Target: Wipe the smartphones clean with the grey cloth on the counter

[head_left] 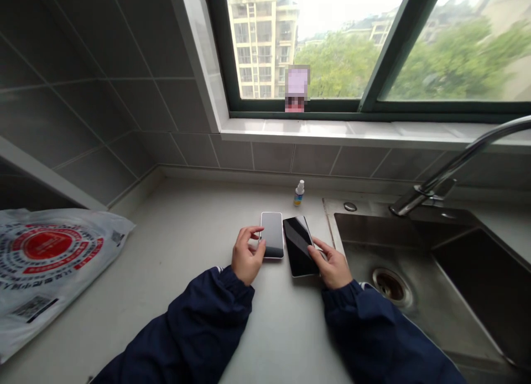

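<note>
A phone with a pale rim and dark grey screen (271, 234) lies upright-on on the white countertop (186, 229). My left hand (248, 255) is at its left edge, thumb and fingers apart, fingertips touching or just over the rim. To the right, a black phone (299, 251) is tilted slightly, its upper left corner close to the first phone. My right hand (332, 264) grips its right edge, thumb on the screen and fingers at the side. A small white spray bottle (298, 193) with a blue and yellow label stands behind the two phones.
On the right is a steel sink (365, 251) with a chrome faucet (448, 165). A white plastic bag (53, 262) with red print lies at the far left. Behind the counter are grey tiles and a window sill (332, 130).
</note>
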Motion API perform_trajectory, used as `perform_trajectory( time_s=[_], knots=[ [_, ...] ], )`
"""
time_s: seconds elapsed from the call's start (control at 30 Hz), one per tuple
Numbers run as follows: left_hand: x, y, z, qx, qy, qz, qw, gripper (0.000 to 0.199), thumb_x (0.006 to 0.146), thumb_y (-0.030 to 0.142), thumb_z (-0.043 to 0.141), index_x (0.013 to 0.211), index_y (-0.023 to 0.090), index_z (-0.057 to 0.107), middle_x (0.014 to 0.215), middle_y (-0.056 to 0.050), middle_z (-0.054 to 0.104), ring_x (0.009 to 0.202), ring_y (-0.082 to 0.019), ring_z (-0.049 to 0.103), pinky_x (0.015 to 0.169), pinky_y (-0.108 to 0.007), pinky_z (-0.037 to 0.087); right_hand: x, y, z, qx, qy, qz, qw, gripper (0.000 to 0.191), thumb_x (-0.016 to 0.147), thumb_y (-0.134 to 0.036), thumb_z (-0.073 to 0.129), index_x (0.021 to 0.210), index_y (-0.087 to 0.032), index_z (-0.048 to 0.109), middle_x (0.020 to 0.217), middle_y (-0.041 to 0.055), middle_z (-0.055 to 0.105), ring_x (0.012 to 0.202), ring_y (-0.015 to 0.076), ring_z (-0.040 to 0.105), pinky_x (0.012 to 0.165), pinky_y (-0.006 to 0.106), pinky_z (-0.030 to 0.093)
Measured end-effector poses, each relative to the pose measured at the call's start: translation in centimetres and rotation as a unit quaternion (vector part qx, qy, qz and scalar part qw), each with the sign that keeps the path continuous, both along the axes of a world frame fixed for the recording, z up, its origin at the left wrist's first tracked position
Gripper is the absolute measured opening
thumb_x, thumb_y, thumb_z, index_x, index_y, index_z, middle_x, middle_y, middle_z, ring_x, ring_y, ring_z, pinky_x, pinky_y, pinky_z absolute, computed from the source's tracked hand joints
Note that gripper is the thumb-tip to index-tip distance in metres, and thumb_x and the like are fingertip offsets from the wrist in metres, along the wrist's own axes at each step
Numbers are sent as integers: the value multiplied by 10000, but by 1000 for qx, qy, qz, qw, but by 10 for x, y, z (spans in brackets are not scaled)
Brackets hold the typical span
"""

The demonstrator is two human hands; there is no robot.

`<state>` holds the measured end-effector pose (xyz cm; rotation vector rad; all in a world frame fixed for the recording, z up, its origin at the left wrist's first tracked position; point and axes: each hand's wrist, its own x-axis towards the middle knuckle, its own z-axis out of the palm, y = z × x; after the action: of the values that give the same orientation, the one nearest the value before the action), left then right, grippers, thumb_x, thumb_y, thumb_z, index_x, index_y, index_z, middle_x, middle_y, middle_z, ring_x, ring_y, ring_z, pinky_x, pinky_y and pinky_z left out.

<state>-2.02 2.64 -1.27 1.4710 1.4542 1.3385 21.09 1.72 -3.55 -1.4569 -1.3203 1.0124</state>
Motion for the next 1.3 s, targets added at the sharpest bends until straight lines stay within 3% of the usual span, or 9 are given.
perform_trajectory(
  time_s=[0.1, 0.2, 0.47, 0.67, 0.87, 1.1, 1.2, 1.3],
  knots=[
    [0, 3, -5, -15, 7, -9, 1000, 314, 775, 280, 627, 1085, 231, 612, 1122, -72, 562, 915, -162, 581, 575, -209, 510, -1, -2, 0, 13, -68, -6, 998, 642, 842, -522, 588, 1344, -126, 531, 685, 19, 698, 500, 139, 591, 512, 240, 478],
    [-1, 3, -4, -24, 18, -6, 1000, 362, 768, 297, 634, 1122, 240, 585, 1185, -77, 533, 924, -167, 588, 556, -209, 503, 0, -2, 1, 39, -136, -19, 990, 579, 842, -494, 589, 1310, -153, 571, 641, -6, 647, 539, 140, 587, 561, 237, 475],
    [-5, 1, 10, -50, 59, -2, 997, 514, 683, 359, 745, 1160, 259, 583, 1209, -67, 521, 708, -118, 576, 744, -314, 520, -7, -4, -1, 129, -242, 0, 962, 448, 840, -435, 571, 1200, -179, 646, 1054, 96, 712, 853, 228, 675, 841, 349, 524],
    [-10, 9, 8, -142, 1, -38, 989, 602, 709, 416, 728, 1238, 260, 487, 1313, -139, 483, 517, -60, 554, 482, -257, 492, -6, -4, -4, 169, -269, 14, 948, 386, 869, -372, 534, 1170, -158, 644, 1095, 113, 700, 972, 242, 662, 901, 377, 517],
    [-8, 11, 6, -199, -65, -45, 977, 748, 679, 347, 768, 1308, 268, 371, 1223, -118, 505, 500, -7, 508, 500, -210, 494, -5, -5, -5, 182, -272, 18, 945, 366, 872, -357, 524, 1164, -172, 642, 1072, 98, 703, 946, 230, 668, 877, 363, 530],
    [-22, 13, 22, -263, -152, -38, 952, 933, 597, 341, 842, 1356, 289, 302, 1065, -72, 563, 721, -132, 633, 559, -258, 541, -5, -5, -3, 187, -274, 26, 943, 363, 883, -350, 505, 1167, -168, 639, 972, 96, 704, 870, 225, 668, 822, 352, 541],
    [-27, 16, 22, -302, -214, -65, 927, 999, 574, 313, 865, 1372, 272, 266, 1062, -78, 605, 786, -164, 663, 672, -336, 577, -4, -5, -3, 185, -276, 28, 943, 366, 887, -352, 498, 1172, -167, 635, 953, 97, 700, 831, 219, 662, 797, 349, 542],
    [-31, 18, 18, -327, -266, -100, 901, 941, 573, 270, 869, 1343, 239, 329, 1109, -101, 634, 822, -182, 679, 726, -351, 583, -4, -5, -3, 184, -275, 28, 943, 361, 889, -354, 495, 1173, -178, 634, 969, 96, 699, 842, 222, 659, 803, 353, 540]
  ],
)
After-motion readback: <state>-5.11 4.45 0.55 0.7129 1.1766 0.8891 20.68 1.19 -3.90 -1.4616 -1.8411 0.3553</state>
